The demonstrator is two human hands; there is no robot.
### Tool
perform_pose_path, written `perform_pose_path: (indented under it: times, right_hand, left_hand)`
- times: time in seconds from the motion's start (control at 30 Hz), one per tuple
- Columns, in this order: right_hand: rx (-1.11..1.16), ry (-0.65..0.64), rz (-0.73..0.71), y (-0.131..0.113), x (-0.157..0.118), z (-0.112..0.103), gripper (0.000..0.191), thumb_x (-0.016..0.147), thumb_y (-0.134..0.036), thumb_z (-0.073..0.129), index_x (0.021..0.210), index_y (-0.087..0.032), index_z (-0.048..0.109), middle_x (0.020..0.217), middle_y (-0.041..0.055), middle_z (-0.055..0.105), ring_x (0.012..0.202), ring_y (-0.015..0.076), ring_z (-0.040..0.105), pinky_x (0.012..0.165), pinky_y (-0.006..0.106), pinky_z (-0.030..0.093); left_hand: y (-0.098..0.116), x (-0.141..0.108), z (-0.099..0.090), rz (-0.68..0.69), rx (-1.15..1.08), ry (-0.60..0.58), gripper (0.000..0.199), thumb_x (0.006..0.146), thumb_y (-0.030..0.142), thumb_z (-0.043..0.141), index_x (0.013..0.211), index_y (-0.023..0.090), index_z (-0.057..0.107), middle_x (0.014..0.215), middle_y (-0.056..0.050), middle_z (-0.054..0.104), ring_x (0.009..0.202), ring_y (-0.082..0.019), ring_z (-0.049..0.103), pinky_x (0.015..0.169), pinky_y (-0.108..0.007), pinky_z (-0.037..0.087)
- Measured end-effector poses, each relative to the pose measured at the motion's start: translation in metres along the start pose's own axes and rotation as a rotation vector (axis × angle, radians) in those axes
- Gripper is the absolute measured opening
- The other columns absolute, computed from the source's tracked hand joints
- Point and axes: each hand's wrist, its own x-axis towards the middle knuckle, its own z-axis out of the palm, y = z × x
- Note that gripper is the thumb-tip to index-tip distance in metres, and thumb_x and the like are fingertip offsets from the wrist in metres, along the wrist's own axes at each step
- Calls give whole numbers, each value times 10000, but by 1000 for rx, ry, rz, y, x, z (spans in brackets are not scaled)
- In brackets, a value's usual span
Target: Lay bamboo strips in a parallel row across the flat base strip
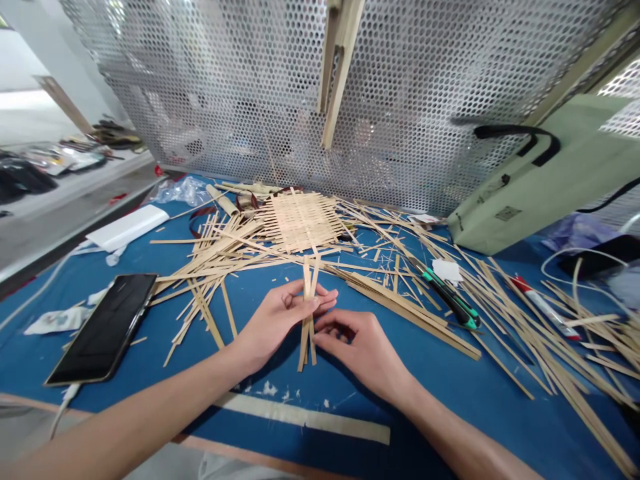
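My left hand is closed around a few thin bamboo strips, pinching them between thumb and fingers at mid-length. The strips stand roughly upright and cross at a narrow angle. From the right, the thumb and curled fingers of my right hand close on the edge of the same strips, below my left thumb. Its inner fingers are partly hidden. Beyond both hands lies a woven bamboo piece, with strip ends sticking out at its sides.
Loose bamboo strips cover much of the blue tabletop. At right are a green-black utility knife, a red-white tube and a green bag. A phone and white power bank lie left. Perforated metal stands behind.
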Motion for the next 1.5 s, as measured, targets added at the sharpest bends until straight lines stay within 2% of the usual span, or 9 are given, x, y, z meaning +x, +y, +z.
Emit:
perform_pose_path:
  times: [0.2, 0.37, 0.5, 0.63, 0.8, 0.93, 1.07, 1.37, 1.5]
  right_hand:
    - [-242, -8, -121, 5, 1, -19, 146, 943, -314, 698, 829, -253, 768, 783, -18, 741, 670, 172, 603, 648, 300, 442]
    - [-979, 301, -85, 16, 2, -80, 53, 974, -237, 672, 997, -208, 710, 1059, 90, 733, 1043, 303, 653, 851, 374, 472]
    - [-1060, 201, 47, 28, 1, -107, 73, 969, -239, 681, 1040, -222, 688, 1105, 80, 720, 1077, 298, 655, 855, 361, 471]
    - [-1036, 214, 57, 33, 0, -113, 53, 985, -224, 644, 1003, -231, 694, 1059, 56, 724, 1056, 272, 666, 811, 331, 444]
    - [-998, 279, 77, 36, 1, -124, 87, 991, -251, 629, 993, -239, 715, 1079, 47, 742, 1012, 251, 673, 791, 318, 425]
    - [-968, 349, 68, 38, 1, -130, 81, 963, -220, 629, 936, -235, 703, 1004, 32, 740, 945, 237, 659, 743, 310, 398]
    - [-940, 394, 56, 37, 2, -129, 110, 944, -190, 623, 871, -240, 689, 936, 11, 716, 879, 214, 640, 711, 303, 377]
    - [-991, 280, 66, 42, 5, -124, 61, 933, -259, 723, 982, -235, 694, 1072, 38, 715, 1027, 249, 654, 818, 326, 441]
    - [-1017, 262, 42, 43, 4, -124, 101, 925, -293, 746, 991, -236, 693, 1078, 44, 698, 1059, 264, 648, 878, 351, 455]
  left_hand:
    - [19, 4, -6, -32, 169, -7, 331, 921, 436, 735, 1170, 224, 682, 1160, -99, 808, 1041, -265, 786, 921, -353, 623]
    - [57, 8, -43, 175, 986, 212, 347, 1032, 438, 464, 1272, 232, 608, 887, -25, 762, 564, -182, 601, 581, -287, 470]
    - [52, 7, -70, 169, 1618, 307, 376, 1032, 367, 395, 1286, 216, 628, 1014, -117, 780, 860, -325, 716, 732, -345, 466]
    - [35, 8, -89, 173, 1775, 261, 480, 1020, 292, 356, 1444, 181, 553, 1386, -198, 684, 1141, -403, 688, 888, -410, 503]
    - [41, 10, -84, 169, 1519, 265, 372, 991, 292, 447, 1292, 219, 654, 1192, -138, 755, 1036, -347, 697, 915, -385, 504]
    - [51, 8, -58, 11, 798, 154, 205, 966, 367, 573, 1076, 222, 667, 850, -27, 666, 647, -189, 579, 612, -275, 484]
    - [49, 4, -40, -75, 323, 122, 379, 916, 290, 667, 1281, 191, 634, 860, -11, 646, 642, -140, 541, 568, -232, 475]
    - [48, 2, -30, -131, 207, 139, 422, 877, 239, 690, 1285, 140, 639, 811, -28, 680, 593, -124, 560, 531, -210, 472]
    - [45, 4, -31, -142, 198, 132, 424, 908, 214, 672, 1321, 143, 606, 858, -48, 735, 650, -140, 668, 660, -240, 583]
